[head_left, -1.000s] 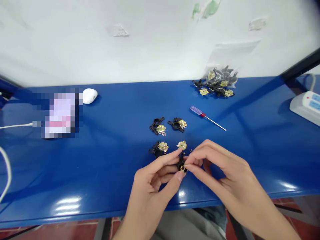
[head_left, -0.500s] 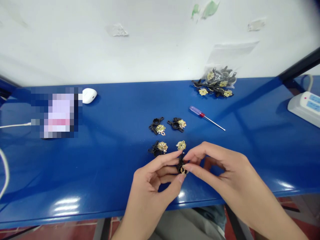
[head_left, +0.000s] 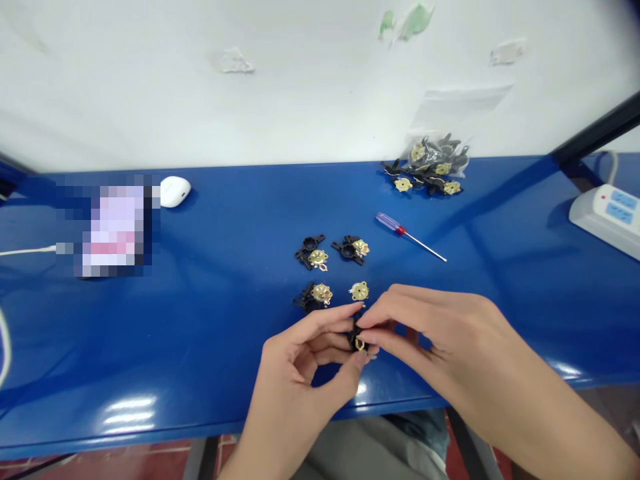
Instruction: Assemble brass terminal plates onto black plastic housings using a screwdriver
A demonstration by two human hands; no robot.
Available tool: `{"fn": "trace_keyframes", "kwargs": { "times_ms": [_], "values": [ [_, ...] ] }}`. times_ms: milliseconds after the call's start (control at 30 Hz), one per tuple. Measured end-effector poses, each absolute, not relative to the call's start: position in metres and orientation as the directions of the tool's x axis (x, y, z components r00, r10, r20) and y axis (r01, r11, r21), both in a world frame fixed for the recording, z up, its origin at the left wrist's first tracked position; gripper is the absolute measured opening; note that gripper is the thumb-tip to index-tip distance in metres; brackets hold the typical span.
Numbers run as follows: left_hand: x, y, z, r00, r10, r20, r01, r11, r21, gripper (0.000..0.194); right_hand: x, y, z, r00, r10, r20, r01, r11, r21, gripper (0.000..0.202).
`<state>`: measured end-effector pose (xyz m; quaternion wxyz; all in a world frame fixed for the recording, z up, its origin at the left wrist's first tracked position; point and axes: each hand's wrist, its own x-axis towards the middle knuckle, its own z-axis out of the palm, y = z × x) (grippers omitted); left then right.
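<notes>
Between the fingers and thumb of my left hand (head_left: pixel 313 370) sits a small black plastic part (head_left: pixel 353 341), partly hidden. A little brass-coloured ring-like piece (head_left: pixel 360 345) shows in it. My right hand (head_left: pixel 445 340) pinches at the upper right of the same black part, thumb and forefinger closed; whether they also grip the brass piece I cannot tell. Just beyond my fingertips a round brass plate with lobes (head_left: pixel 359 291) lies on the table. To its left is a pile of black parts and a brass plate (head_left: pixel 321 293). Two similar piles (head_left: pixel 311 252) (head_left: pixel 351 249) lie farther back.
A screwdriver (head_left: pixel 411 236) with a clear purple handle lies to the right. Behind it, a plastic bag and loose black and brass parts (head_left: pixel 434 175) rest against the wall. A power strip (head_left: pixel 607 217) is at far right; a blurred phone (head_left: pixel 113 230) and white case (head_left: pixel 175 192) are left.
My right fingers have shifted slightly over the black part, and the brass piece in it shows at a slightly different angle. The whole view has slid a little; the table items lie as before.
</notes>
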<state>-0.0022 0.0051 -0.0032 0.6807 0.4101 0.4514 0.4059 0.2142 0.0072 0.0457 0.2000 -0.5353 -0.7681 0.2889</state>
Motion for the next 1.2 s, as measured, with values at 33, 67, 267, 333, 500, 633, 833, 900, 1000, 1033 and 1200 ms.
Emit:
{"fn": "trace_keyframes", "kwargs": {
  "times_ms": [33,67,267,333,500,633,833,900,1000,1033,1200],
  "values": [
    [-0.003,0.004,-0.004,0.267,0.922,-0.282,-0.181,0.335,0.925,0.037,0.214,0.007,0.046,-0.346,0.938,0.005,0.7,0.262,-0.665,0.015],
    [-0.003,0.004,-0.004,0.276,0.919,-0.283,-0.184,0.339,0.922,0.037,0.213,0.006,0.047,-0.349,0.937,0.009,0.683,0.261,-0.682,0.015],
    [-0.004,0.002,-0.01,0.289,0.912,-0.29,-0.26,0.367,0.893,0.037,0.211,0.008,0.049,-0.294,0.956,-0.023,0.618,0.172,-0.767,0.018],
    [-0.004,0.001,-0.009,0.285,0.911,-0.298,-0.269,0.374,0.887,0.037,0.211,0.009,0.048,-0.287,0.956,-0.057,0.608,0.136,-0.782,0.015],
    [-0.004,0.002,-0.007,0.297,0.909,-0.292,-0.312,0.381,0.87,0.036,0.215,0.008,0.045,-0.256,0.96,-0.117,0.549,0.044,-0.835,0.017],
    [-0.004,0.004,-0.008,0.305,0.908,-0.287,-0.325,0.383,0.865,0.036,0.215,0.007,0.044,-0.233,0.962,-0.143,0.519,-0.001,-0.855,0.017],
    [-0.004,0.002,-0.01,0.275,0.917,-0.29,-0.312,0.37,0.875,0.036,0.21,0.008,0.039,-0.211,0.968,-0.135,0.505,-0.011,-0.863,0.012],
    [-0.004,0.001,-0.009,0.273,0.918,-0.288,-0.298,0.366,0.882,0.037,0.21,0.007,0.039,-0.21,0.969,-0.128,0.517,-0.001,-0.856,0.014],
    [-0.004,0.001,-0.009,0.268,0.917,-0.296,-0.273,0.367,0.889,0.036,0.209,0.005,0.04,-0.212,0.971,-0.114,0.537,0.018,-0.843,0.015],
    [-0.004,0.002,-0.008,0.266,0.917,-0.298,-0.268,0.368,0.891,0.035,0.208,0.005,0.04,-0.211,0.971,-0.112,0.546,0.022,-0.838,0.014],
    [-0.004,0.004,-0.007,0.271,0.922,-0.277,-0.269,0.349,0.898,0.034,0.204,0.005,0.04,-0.212,0.975,-0.063,0.583,0.075,-0.809,0.013]
  ]
}}
